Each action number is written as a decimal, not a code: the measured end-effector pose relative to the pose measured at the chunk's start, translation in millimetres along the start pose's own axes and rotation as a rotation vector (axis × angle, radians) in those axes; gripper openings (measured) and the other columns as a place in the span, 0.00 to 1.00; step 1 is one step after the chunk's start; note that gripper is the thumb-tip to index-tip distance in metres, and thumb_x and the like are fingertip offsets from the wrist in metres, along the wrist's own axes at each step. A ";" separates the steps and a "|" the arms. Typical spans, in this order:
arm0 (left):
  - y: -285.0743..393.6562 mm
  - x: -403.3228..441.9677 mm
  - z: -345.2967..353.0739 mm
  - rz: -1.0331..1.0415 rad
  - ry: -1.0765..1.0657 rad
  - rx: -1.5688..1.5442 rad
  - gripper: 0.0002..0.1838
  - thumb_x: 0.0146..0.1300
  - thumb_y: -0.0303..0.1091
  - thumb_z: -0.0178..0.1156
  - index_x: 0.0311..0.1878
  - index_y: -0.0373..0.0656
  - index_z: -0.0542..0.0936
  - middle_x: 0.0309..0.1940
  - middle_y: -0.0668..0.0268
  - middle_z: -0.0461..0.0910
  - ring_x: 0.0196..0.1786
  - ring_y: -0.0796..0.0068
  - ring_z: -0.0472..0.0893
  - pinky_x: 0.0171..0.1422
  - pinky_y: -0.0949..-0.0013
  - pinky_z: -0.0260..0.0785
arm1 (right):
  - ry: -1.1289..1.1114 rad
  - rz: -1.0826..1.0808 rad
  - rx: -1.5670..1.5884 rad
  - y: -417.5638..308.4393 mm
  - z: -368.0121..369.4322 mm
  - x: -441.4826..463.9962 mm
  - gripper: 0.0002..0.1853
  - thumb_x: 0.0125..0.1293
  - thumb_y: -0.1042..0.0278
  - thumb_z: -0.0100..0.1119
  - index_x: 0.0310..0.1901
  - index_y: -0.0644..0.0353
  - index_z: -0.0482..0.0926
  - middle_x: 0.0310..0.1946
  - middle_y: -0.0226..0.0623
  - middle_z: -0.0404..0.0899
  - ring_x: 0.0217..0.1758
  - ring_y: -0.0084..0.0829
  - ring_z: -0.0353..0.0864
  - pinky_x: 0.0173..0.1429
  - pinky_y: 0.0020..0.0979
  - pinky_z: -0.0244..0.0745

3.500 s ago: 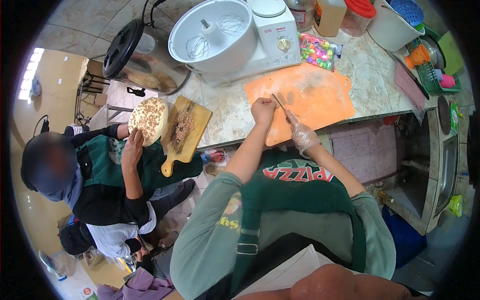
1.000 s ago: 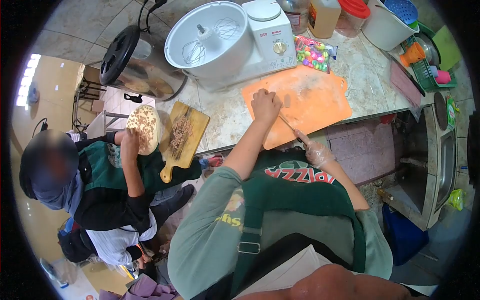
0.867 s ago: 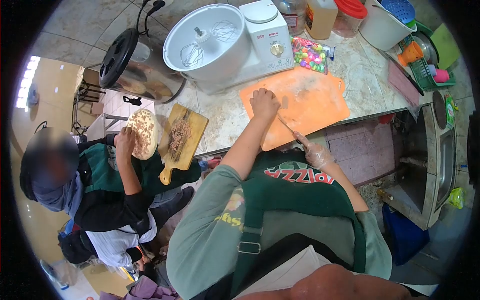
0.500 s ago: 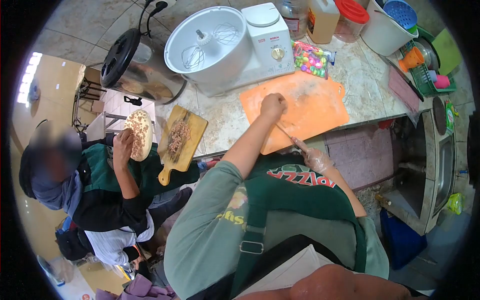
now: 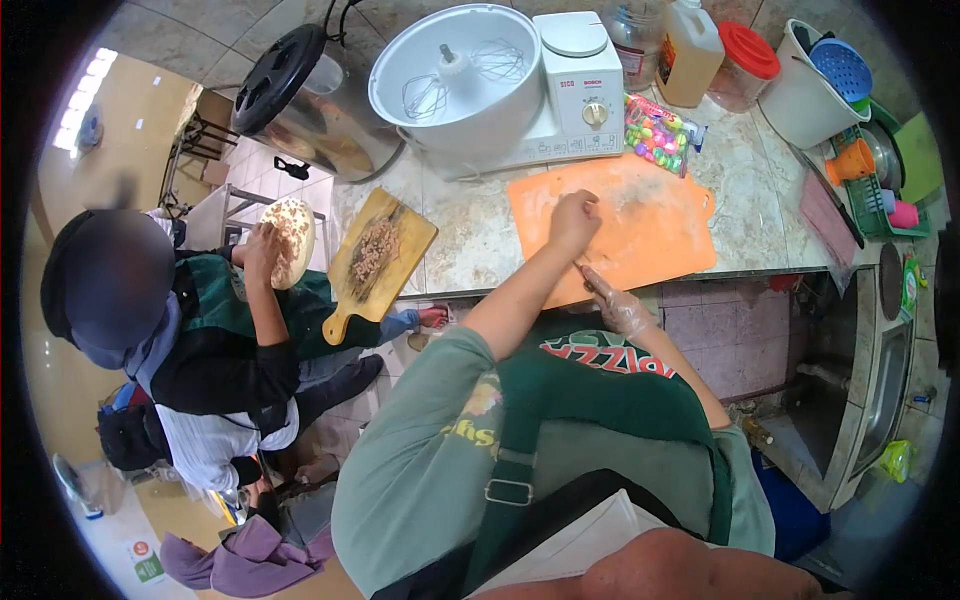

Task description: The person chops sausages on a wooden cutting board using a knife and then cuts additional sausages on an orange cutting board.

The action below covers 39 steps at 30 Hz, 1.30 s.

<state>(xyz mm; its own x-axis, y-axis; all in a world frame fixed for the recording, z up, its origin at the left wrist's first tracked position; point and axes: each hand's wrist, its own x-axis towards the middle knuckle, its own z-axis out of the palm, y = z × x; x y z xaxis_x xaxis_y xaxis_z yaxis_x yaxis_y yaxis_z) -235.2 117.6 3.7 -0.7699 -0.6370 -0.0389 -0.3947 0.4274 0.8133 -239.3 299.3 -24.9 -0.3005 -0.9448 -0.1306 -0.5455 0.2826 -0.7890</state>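
Observation:
My left hand (image 5: 577, 222) rests on the orange cutting board (image 5: 660, 235), fingers curled inward. Whatever lies inside that grip is hidden. My right hand (image 5: 625, 314) wears a clear plastic glove and is at the board's near edge. It is closed around the handle of a knife (image 5: 591, 279), whose blade is mostly hidden by my left forearm. Greyish smudges mark the board beyond my left hand. To the left, a wooden paddle board (image 5: 408, 245) carries a heap of chopped reddish-brown pieces (image 5: 375, 252).
Behind the board stands a white stand mixer (image 5: 575, 95), with a bag of colourful candies (image 5: 660, 135) beside it. A co-worker's hand (image 5: 262, 250) touches a topped round of dough (image 5: 291, 225) at left. A black-handled knife (image 5: 840, 200) lies at right, near a green rack (image 5: 868, 220).
The camera view has shifted, so the counter items appear further right. My right hand has drawn slightly closer to my left forearm, and less of the knife blade shows.

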 end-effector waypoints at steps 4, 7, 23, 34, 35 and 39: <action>-32.2 0.8 -40.0 -0.183 0.167 -0.137 0.17 0.40 0.31 0.66 0.36 0.38 0.76 0.27 0.61 0.77 0.30 0.69 0.78 0.36 0.69 0.71 | -0.173 0.334 -0.097 -37.8 -28.8 18.7 0.28 0.64 0.66 0.40 0.65 0.37 0.49 0.46 0.55 0.72 0.46 0.52 0.74 0.47 0.42 0.69; -43.4 -11.9 -54.3 -0.310 0.130 -0.296 0.19 0.39 0.33 0.68 0.35 0.36 0.76 0.25 0.63 0.77 0.29 0.73 0.77 0.35 0.70 0.71 | -0.139 0.417 -0.067 -31.9 -24.7 21.8 0.28 0.65 0.64 0.38 0.65 0.35 0.47 0.42 0.58 0.73 0.44 0.54 0.74 0.48 0.46 0.67; -29.9 -29.3 -50.4 -0.466 0.225 -0.144 0.09 0.43 0.30 0.64 0.25 0.35 0.77 0.21 0.59 0.79 0.23 0.71 0.79 0.31 0.72 0.71 | 0.058 0.166 -0.089 -28.5 7.8 36.2 0.30 0.62 0.68 0.38 0.66 0.44 0.46 0.35 0.63 0.73 0.38 0.56 0.75 0.43 0.48 0.68; -46.1 -20.5 -39.2 -0.577 0.239 -0.371 0.04 0.43 0.25 0.61 0.22 0.33 0.77 0.18 0.60 0.78 0.20 0.76 0.78 0.27 0.74 0.70 | -0.032 0.308 -0.279 -59.4 -0.5 37.8 0.37 0.54 0.75 0.42 0.67 0.43 0.45 0.28 0.58 0.76 0.31 0.53 0.78 0.39 0.49 0.71; -47.7 -21.4 -38.0 -0.581 0.236 -0.372 0.04 0.43 0.25 0.61 0.22 0.33 0.77 0.18 0.60 0.78 0.20 0.76 0.78 0.27 0.74 0.70 | -0.023 0.293 -0.278 -58.3 1.1 39.7 0.37 0.54 0.75 0.42 0.67 0.42 0.44 0.29 0.58 0.76 0.32 0.53 0.78 0.40 0.49 0.71; -44.6 -21.9 -40.9 -0.511 0.258 -0.359 0.06 0.43 0.27 0.61 0.19 0.34 0.76 0.16 0.63 0.76 0.18 0.78 0.73 0.22 0.74 0.64 | -0.107 0.382 -0.322 -75.3 -10.3 57.0 0.38 0.55 0.75 0.42 0.67 0.42 0.42 0.30 0.57 0.76 0.34 0.52 0.78 0.41 0.48 0.71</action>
<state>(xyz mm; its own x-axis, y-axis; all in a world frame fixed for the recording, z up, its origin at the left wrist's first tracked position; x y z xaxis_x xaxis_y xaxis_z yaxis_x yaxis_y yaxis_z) -180.2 86.2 -7.9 -0.3691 -0.8543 -0.3660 -0.4522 -0.1790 0.8738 -223.4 225.9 33.2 -0.4531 -0.7710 -0.4475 -0.6306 0.6320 -0.4505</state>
